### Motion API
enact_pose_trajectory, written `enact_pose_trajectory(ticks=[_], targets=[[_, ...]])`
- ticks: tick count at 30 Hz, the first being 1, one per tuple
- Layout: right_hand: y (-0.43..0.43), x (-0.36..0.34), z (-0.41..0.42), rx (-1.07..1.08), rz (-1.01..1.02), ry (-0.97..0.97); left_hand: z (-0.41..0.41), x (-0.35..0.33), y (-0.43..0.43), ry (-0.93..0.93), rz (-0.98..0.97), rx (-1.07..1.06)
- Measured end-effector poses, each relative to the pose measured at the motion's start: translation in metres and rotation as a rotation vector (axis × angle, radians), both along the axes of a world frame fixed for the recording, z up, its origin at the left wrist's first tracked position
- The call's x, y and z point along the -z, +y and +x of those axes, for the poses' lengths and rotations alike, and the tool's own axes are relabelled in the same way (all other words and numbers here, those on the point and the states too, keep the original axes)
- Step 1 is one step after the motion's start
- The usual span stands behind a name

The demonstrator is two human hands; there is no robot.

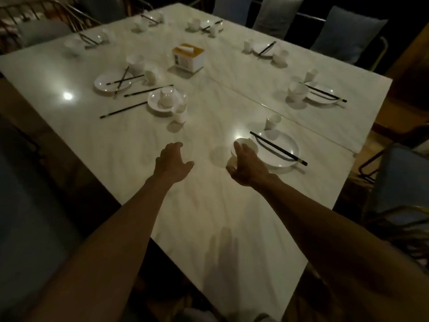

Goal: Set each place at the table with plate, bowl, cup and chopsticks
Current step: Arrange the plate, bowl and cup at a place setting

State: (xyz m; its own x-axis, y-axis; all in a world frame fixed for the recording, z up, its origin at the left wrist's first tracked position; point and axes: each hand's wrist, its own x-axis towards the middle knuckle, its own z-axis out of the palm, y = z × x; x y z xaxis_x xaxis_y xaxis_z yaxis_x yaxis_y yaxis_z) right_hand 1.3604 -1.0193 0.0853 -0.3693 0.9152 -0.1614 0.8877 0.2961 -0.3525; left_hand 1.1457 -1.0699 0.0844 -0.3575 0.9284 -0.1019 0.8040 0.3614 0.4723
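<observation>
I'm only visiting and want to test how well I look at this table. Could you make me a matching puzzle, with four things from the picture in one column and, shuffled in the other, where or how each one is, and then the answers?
Things:
1. right hand
2. left hand
3. tissue box
4. nearest black chopsticks

Place or state:
A. lying across the nearest plate
B. near the middle of the table
C. gripping a small white bowl
D. open, holding nothing

Pairs: 1-C, 2-D, 3-B, 4-A.
</observation>
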Motion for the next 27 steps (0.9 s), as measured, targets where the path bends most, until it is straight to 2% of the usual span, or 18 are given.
enact_pose_trajectory(ticks=[5, 12, 18, 27], targets=[[-0.001, -0.006, -0.014, 0.035, 0.012, -0.008, -0.021, 0.000, 0.010, 0.004, 0.048, 0.020], [0.010, 0.002, -0.079, 0.188, 0.002, -0.061, -0.085, 0.014, 0.052, -0.050, 0.041, 0.185], [0.023, 0.003, -0.138, 0.310, -0.039, -0.040, -0.144, 0.007, 0.093, 0.002, 0.030, 0.341], [0.085, 0.005, -0.177, 0.353, -0.055, 0.015, -0.199, 0.003, 0.163, -0.042, 0.030, 0.303]])
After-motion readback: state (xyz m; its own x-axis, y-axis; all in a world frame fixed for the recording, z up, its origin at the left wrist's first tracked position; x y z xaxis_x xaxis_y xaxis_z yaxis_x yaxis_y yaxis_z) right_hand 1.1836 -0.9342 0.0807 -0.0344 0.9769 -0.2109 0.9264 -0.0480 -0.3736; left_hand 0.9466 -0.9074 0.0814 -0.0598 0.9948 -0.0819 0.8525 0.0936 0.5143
